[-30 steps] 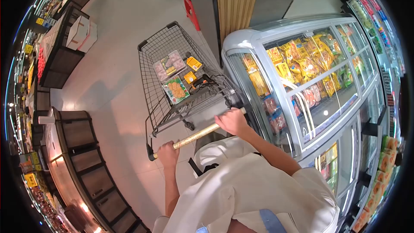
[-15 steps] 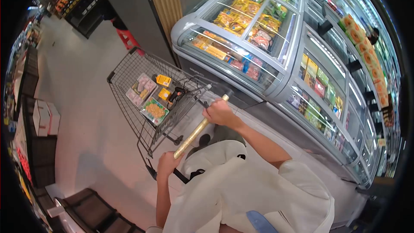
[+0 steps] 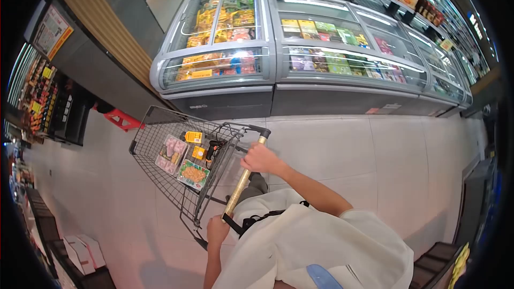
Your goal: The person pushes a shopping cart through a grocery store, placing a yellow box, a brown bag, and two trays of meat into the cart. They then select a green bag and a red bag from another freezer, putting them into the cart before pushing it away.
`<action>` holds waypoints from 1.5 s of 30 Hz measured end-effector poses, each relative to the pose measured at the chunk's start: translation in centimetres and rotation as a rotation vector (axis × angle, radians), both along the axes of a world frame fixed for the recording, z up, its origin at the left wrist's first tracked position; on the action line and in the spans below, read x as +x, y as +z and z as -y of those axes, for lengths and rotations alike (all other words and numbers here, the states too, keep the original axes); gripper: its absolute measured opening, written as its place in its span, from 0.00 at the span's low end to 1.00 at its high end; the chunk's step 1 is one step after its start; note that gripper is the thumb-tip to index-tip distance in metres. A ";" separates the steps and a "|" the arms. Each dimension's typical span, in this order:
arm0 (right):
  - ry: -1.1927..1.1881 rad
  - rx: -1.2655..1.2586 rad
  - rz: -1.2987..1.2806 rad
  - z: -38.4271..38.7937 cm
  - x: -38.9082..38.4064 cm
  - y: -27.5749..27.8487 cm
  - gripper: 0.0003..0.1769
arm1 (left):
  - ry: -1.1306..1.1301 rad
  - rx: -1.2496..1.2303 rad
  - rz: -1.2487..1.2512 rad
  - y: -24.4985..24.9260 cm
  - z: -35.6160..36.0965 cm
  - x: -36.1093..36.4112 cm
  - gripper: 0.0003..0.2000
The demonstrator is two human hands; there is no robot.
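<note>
Near freezers (image 3: pixel 267 96): hands (image 3: pixel 217 231) (image 3: pixel 259 158) grip cart handle (image 3: pixel 242 184); floor (image 3: pixel 375 155) open.

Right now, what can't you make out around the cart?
Head view.
Labels on flat packages in the grey wire shopping cart: too small.
Black object by the seat: too small to identify.
Left hand fingers on the gold tubular handle: hidden beneath the hand.
Right hand fingertips: curled under the handle.
Glass-lidded chest freezers: contents blurred by glare.
</note>
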State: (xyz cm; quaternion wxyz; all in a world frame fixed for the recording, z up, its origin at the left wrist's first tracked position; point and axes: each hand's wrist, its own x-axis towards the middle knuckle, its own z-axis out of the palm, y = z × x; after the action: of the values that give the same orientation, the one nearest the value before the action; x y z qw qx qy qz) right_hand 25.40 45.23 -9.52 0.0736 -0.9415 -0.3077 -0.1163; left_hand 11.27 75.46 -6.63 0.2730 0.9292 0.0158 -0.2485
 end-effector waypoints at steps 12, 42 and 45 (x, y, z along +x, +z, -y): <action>-0.440 0.207 -0.120 -1.3 -21.8 4.2 0.27 | -0.492 0.245 0.449 3.3 -4.1 -11.3 0.11; -1.013 0.416 -0.523 -4.4 -44.3 11.2 0.30 | -1.385 -0.089 0.613 4.5 7.9 -2.6 0.14; -1.003 0.405 -0.572 -2.9 -41.4 9.8 0.30 | -1.267 -0.206 0.676 2.9 11.9 0.8 0.09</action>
State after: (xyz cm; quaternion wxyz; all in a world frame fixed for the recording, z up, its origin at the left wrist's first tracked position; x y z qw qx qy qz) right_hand -15.97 48.12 0.28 0.2671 -0.9328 0.2334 0.0644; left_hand 12.03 63.51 -3.77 0.1525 0.7556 -0.6344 -0.0583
